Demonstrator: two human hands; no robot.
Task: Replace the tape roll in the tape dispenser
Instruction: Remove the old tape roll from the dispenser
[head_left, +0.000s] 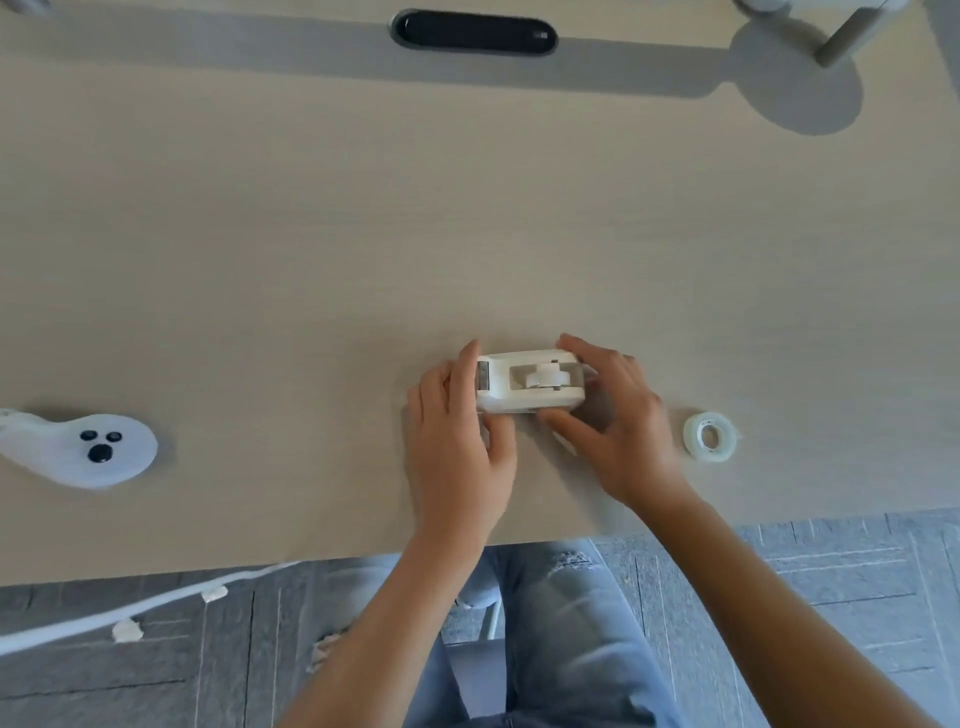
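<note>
Near edge of tabletop (260, 312): left hand (460, 447) grips the cutter end of the tape dispenser (530, 384), fingers wrapped on it; right hand (618, 431) pinches the rear end between thumb and fingers. Dispenser rests on the tabletop, between both hands. Its core hub (543, 376) sits in the slot; whether tape remains on it, cannot tell. Fresh tape roll (710, 435) lies flat just right of the right hand, untouched. Judgement: early stage; hub not yet out, new roll not yet fitted. Farther off, left: a white controller (88, 449), not involved.
</note>
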